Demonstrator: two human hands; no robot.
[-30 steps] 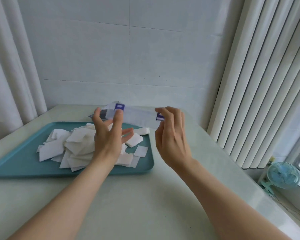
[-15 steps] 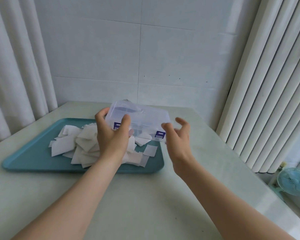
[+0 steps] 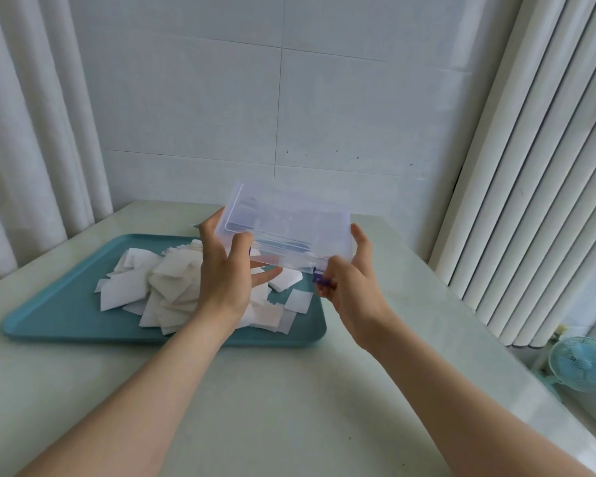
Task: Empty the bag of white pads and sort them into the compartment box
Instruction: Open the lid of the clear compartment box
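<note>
Fingers [image 3: 210, 235] of the left hand [image 3: 225, 280] curl round the clear compartment box [image 3: 289, 228], steadying it above the teal tray [image 3: 55, 321]; the right hand [image 3: 353, 287] pinches its purple latch [image 3: 321, 280], apparently to open it. The white pads [image 3: 172, 287] lie heaped on the tray, toward the counter's [image 3: 289, 390] far-left corner.

The compartment box [image 3: 289, 222] I hold is clear plastic with a faint bluish-lilac tint, and its clasp [image 3: 320, 280] at the near right corner is purple. Below it the pads [image 3: 172, 284] are plain white, heaped on a teal tray [image 3: 49, 318], which sits on a pale greenish-white table [image 3: 289, 390]. The wall [image 3: 203, 98] is white tile crossed by thin grey joints. The curtain [image 3: 31, 132] on my left is white, the blinds [image 3: 537, 166] on my right are white with grey shadow lines running down them, and the little fan [image 3: 580, 364] is light blue.
</note>
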